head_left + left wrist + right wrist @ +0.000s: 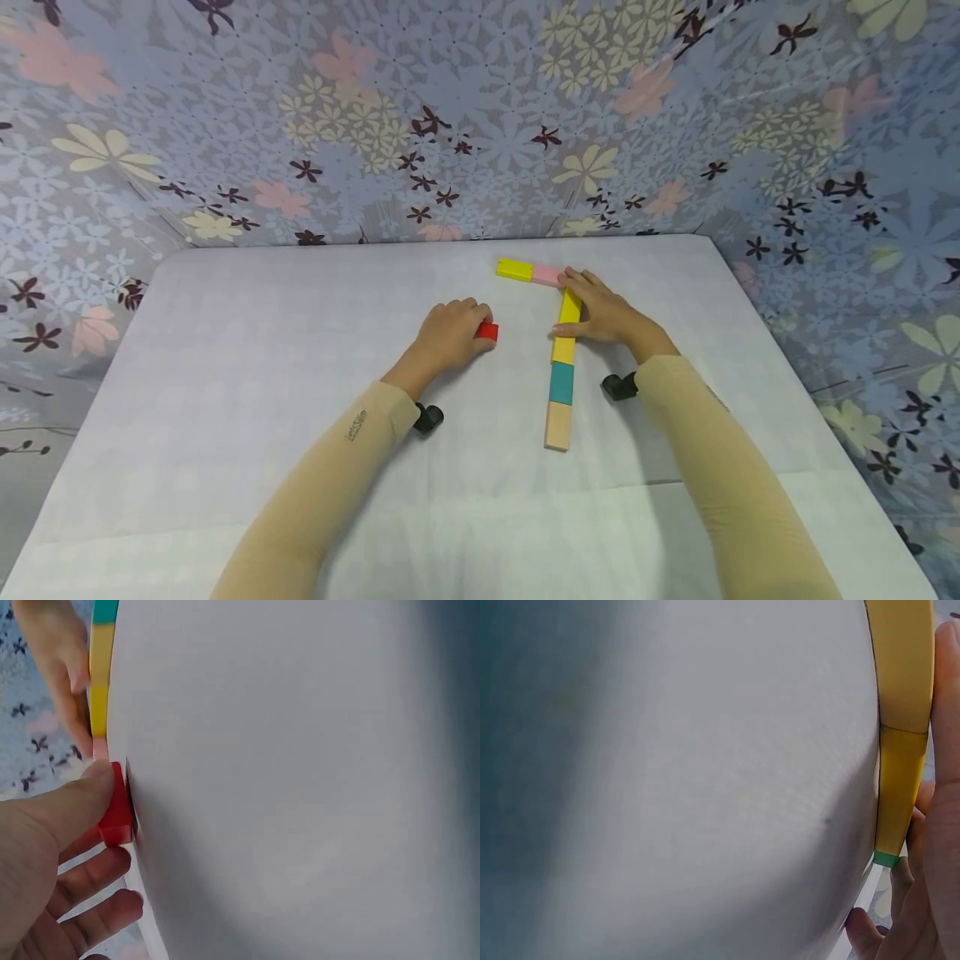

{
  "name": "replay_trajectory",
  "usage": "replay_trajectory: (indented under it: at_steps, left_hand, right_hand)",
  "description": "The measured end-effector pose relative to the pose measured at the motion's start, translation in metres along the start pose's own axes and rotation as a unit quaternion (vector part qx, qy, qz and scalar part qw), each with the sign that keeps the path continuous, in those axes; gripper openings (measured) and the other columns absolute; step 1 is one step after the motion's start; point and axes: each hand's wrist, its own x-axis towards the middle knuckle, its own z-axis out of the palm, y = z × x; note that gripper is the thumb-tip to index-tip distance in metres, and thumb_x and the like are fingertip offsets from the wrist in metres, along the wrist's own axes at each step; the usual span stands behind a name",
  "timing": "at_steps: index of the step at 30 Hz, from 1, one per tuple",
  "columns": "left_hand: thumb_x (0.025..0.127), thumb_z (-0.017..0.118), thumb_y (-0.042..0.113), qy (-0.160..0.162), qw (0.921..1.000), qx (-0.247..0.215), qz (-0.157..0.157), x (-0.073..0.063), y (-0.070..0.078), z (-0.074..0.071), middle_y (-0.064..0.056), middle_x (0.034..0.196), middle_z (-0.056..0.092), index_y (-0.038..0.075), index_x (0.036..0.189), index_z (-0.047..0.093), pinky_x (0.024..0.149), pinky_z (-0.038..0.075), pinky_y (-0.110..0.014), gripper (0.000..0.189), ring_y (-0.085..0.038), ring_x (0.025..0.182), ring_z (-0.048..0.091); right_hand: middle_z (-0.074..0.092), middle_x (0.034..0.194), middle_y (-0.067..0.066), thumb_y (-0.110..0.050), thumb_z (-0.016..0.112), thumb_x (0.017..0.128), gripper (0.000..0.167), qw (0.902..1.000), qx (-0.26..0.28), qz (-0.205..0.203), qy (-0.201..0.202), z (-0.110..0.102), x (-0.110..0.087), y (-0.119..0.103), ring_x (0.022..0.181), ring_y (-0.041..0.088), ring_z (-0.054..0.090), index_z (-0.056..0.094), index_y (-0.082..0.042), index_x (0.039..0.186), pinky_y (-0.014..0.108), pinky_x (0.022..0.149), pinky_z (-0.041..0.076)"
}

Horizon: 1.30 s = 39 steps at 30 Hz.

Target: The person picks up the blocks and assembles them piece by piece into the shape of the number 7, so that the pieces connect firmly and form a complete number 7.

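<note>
My left hand (452, 335) pinches a small red block (487, 332) between thumb and fingers, low over the table. In the left wrist view the red block (117, 810) is at the thumb tip. My right hand (609, 315) rests at the far part of a line of blocks. Its thumb lies on a yellow block (564, 348), with the fingertips near a pink block (546, 275) and another yellow block (572, 304). A green block (886, 859) shows beside the right fingers. Nearer along the line come a teal block (562, 383) and a plain wooden block (557, 426).
A lime-yellow block (514, 269) ends the short far row, left of the pink block. All blocks lie on a white cloth-covered table (285, 333). Flowered fabric (480, 125) hangs behind and beside it. Dark wrist cameras (619, 386) hang under both wrists.
</note>
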Motion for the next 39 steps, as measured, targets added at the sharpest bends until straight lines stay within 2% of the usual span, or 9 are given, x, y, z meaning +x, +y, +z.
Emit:
replay_trajectory:
  at_steps: [7,15,21,29,39]
  left_hand:
    - [0.091,0.070,0.041,0.028,0.9986,0.003,-0.044,0.024,-0.013,-0.006,-0.003,0.102,0.062,0.016,0.119,0.062,0.082,0.045,-0.038,0.038,-0.022,0.089,0.055]
    - [0.094,0.066,0.041,0.032,0.9947,0.061,-0.076,0.050,-0.018,-0.014,-0.007,0.111,0.063,0.011,0.121,0.060,0.089,0.047,-0.042,0.040,-0.026,0.095,0.059]
    - [0.095,0.065,0.039,0.039,0.9940,0.068,-0.077,0.060,-0.016,-0.019,-0.010,0.118,0.064,0.008,0.125,0.059,0.093,0.048,-0.044,0.043,-0.028,0.103,0.061]
    - [0.096,0.064,0.039,0.011,0.9920,0.069,-0.105,0.069,-0.013,-0.018,-0.009,0.130,0.061,0.008,0.137,0.053,0.099,0.047,-0.043,0.053,-0.026,0.113,0.061]
    - [0.095,0.067,0.032,0.057,0.9898,0.069,-0.111,0.078,-0.010,-0.013,-0.010,0.123,0.065,0.012,0.136,0.054,0.095,0.049,-0.041,0.047,-0.027,0.108,0.063]
  right_hand:
    - [-0.001,0.169,-0.001,-0.072,0.068,0.077,0.111,1.0000,0.000,0.005,0.000,-0.001,-0.001,-0.001,0.155,0.034,-0.002,0.011,-0.027,0.161,0.067,0.117,0.012]
    - [-0.002,0.169,-0.001,-0.071,0.068,0.078,0.110,1.0000,0.006,0.002,0.002,0.000,-0.001,0.001,0.155,0.035,-0.002,0.011,-0.027,0.161,0.067,0.117,0.013]
    - [-0.001,0.169,-0.002,-0.070,0.069,0.077,0.110,1.0000,0.004,0.003,0.004,0.001,-0.002,0.001,0.155,0.034,-0.001,0.011,-0.028,0.160,0.067,0.117,0.014]
    - [-0.001,0.169,-0.001,-0.071,0.069,0.077,0.111,1.0000,0.003,-0.008,0.003,0.002,0.000,-0.001,0.155,0.034,-0.001,0.012,-0.026,0.161,0.068,0.117,0.013]
    - [-0.001,0.169,-0.003,-0.072,0.069,0.076,0.112,0.9999,0.000,-0.010,0.006,0.001,0.000,0.003,0.155,0.033,-0.001,0.010,-0.028,0.161,0.068,0.116,0.014]
